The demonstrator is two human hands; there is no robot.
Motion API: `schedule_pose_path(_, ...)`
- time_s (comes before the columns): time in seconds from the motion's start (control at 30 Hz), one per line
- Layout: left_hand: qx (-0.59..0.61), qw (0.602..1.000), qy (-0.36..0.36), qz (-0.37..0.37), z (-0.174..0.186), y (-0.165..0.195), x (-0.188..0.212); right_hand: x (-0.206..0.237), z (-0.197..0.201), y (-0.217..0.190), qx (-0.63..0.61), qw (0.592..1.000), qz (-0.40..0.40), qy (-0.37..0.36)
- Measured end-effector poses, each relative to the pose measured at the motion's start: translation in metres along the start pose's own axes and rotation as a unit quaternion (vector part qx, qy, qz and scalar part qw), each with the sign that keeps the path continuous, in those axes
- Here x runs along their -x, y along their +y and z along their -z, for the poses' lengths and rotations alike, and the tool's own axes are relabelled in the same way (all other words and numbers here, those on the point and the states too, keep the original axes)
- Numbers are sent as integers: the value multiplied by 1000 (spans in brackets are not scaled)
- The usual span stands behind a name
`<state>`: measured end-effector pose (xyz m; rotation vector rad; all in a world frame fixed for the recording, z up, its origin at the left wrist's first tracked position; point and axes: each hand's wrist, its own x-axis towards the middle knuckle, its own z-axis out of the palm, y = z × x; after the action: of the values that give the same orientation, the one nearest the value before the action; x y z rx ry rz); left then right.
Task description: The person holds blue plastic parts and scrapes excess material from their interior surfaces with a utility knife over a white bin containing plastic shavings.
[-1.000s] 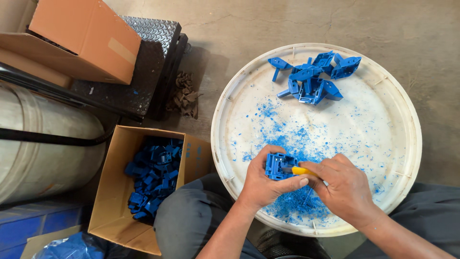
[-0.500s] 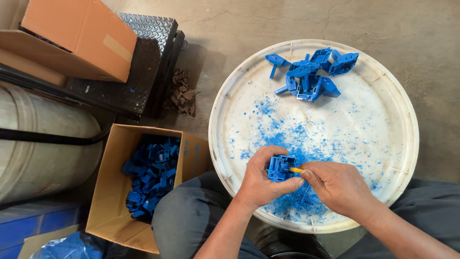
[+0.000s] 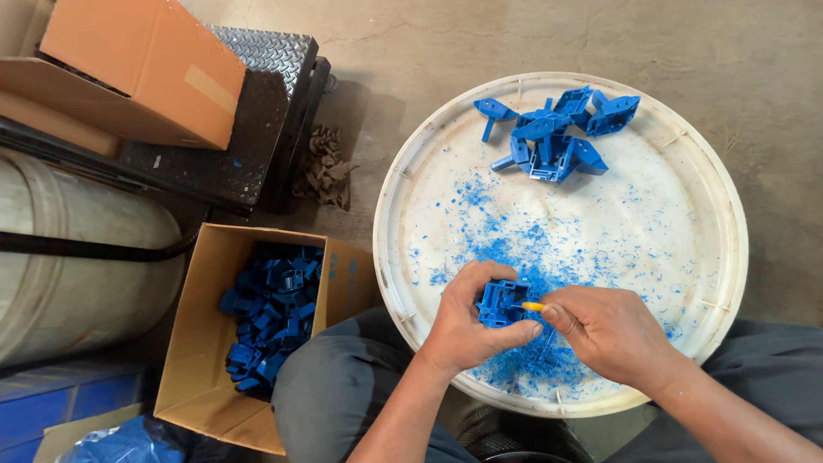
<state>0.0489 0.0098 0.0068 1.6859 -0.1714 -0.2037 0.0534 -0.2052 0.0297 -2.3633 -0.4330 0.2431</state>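
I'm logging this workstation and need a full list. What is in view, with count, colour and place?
round tray: one, white, on the floor ahead
loose plastic parts: a small pile, blue, far side of the tray
plastic shavings: scattered, blue, middle and near side of the tray
open carton: one, brown, left of the tray, filled with blue parts
closed carton: one, brown, top left on a dark tread-plate platform
drum: one, pale, lying at far left
left hand: grip on a blue part
right hand: holds a small yellow-handled tool against that part
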Motion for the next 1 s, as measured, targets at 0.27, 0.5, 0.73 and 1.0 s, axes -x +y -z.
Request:
schedule_pose_path(0.27,-64,997,-10,-29,3,4,0,-2,2,-3,41,999,2,-34)
schedule_pose_path(0.5,-63,997,-33,-40,5,5,1,-4,11,-3,50,996,32,-61)
schedule_pose_path(0.73,-17,999,-32,-33,7,6,0,0,6,-5,34,999,31,6)
schedule_pose_path(1.0,-46,997,-48,-28,7,3,2,-1,5,-5,43,998,6,-55)
